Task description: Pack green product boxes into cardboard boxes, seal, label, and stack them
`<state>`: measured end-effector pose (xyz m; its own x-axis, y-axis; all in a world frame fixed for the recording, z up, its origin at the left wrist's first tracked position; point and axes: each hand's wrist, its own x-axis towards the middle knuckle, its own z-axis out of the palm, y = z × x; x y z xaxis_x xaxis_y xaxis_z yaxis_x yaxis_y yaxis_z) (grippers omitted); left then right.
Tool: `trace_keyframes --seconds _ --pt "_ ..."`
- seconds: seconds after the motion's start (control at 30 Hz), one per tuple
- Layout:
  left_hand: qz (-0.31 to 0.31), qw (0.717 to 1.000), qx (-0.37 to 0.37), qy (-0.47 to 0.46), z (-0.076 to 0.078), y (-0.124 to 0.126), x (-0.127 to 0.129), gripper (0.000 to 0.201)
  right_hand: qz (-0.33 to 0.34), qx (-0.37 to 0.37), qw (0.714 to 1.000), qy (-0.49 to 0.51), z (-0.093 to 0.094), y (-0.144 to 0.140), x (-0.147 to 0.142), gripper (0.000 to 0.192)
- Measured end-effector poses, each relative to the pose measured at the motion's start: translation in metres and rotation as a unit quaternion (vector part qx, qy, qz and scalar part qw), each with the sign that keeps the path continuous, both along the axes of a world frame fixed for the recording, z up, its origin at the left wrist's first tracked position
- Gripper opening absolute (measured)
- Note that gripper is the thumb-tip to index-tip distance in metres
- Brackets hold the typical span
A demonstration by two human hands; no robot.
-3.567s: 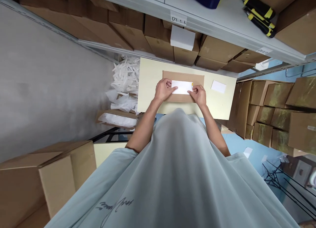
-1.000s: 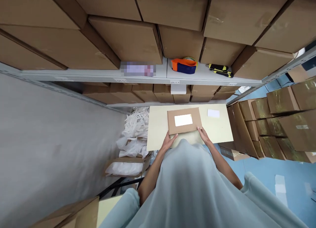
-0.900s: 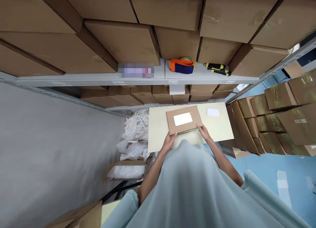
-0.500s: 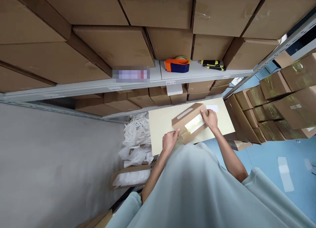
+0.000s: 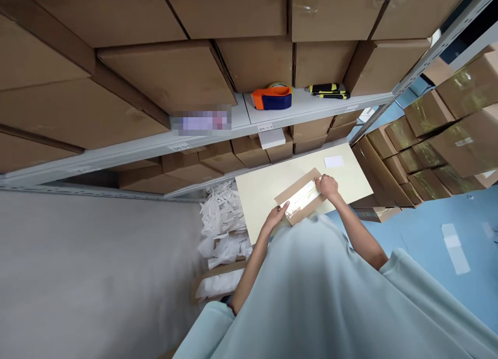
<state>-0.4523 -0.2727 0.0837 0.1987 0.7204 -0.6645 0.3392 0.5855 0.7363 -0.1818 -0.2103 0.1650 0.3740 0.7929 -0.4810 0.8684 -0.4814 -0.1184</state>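
A small brown cardboard box [image 5: 296,185] is between my two hands over a cream-coloured tabletop [image 5: 259,193]. Along its upward face runs a shiny strip of clear tape [image 5: 305,197], bright with glare. My left hand [image 5: 274,217] grips the near left end, thumb on top by the tape. At the far right end, my right hand [image 5: 328,187] has its fingers closed on the box edge. The undersides of the box and some fingertips are hidden. On the tabletop beyond my right hand lies a white paper slip [image 5: 333,161].
A shelf holds an orange and blue tape dispenser [image 5: 271,98] and yellow-black utility knives [image 5: 330,91]. Large cartons [image 5: 163,76] fill the racks above. More taped cartons [image 5: 424,151] are stacked at right. White packing material [image 5: 223,211] lies left of the table.
The box has been tilted over, so its taped face now points up and the side with a white strip has gone from sight. Both hands still hold its ends.
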Motion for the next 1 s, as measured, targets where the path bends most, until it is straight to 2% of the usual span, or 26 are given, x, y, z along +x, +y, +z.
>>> trace_keyframes --seconds 0.07,0.17,0.23,0.33,0.43,0.53,0.63,0.77,0.87,1.0 --pt "0.023 0.997 -0.02 -0.074 -0.002 -0.002 0.002 0.082 -0.014 -0.001 1.0 0.008 0.006 0.0 -0.006 0.06" --pt "0.03 0.993 0.037 -0.111 0.003 -0.004 0.004 0.09 -0.031 0.014 0.999 0.024 0.02 -0.008 -0.01 0.067" --pt "0.032 0.989 0.091 -0.109 0.011 -0.008 0.009 0.092 -0.046 0.054 0.997 0.03 0.031 -0.02 -0.008 0.071" --pt "0.037 0.983 0.154 -0.09 0.031 -0.024 0.028 0.09 -0.098 0.155 0.982 0.042 0.047 -0.041 0.004 0.074" --pt "0.006 0.974 0.204 -0.094 0.056 -0.057 0.056 0.089 -0.178 0.288 0.939 0.066 0.066 -0.06 0.027 0.077" --pt "-0.068 0.966 0.225 -0.11 0.079 -0.095 0.08 0.091 -0.219 0.418 0.878 0.084 0.091 -0.079 0.052 0.076" --pt "-0.132 0.953 0.237 -0.134 0.092 -0.125 0.097 0.093 -0.198 0.506 0.835 0.09 0.122 -0.1 0.07 0.07" --pt "-0.176 0.944 0.233 -0.154 0.094 -0.157 0.122 0.095 -0.135 0.565 0.809 0.086 0.155 -0.136 0.089 0.067" --pt "-0.172 0.939 0.256 -0.153 0.091 -0.186 0.148 0.096 -0.114 0.598 0.787 0.102 0.162 -0.171 0.117 0.068" --pt "-0.186 0.929 0.291 -0.134 0.088 -0.238 0.195 0.101 -0.104 0.633 0.754 0.139 0.155 -0.227 0.172 0.07"
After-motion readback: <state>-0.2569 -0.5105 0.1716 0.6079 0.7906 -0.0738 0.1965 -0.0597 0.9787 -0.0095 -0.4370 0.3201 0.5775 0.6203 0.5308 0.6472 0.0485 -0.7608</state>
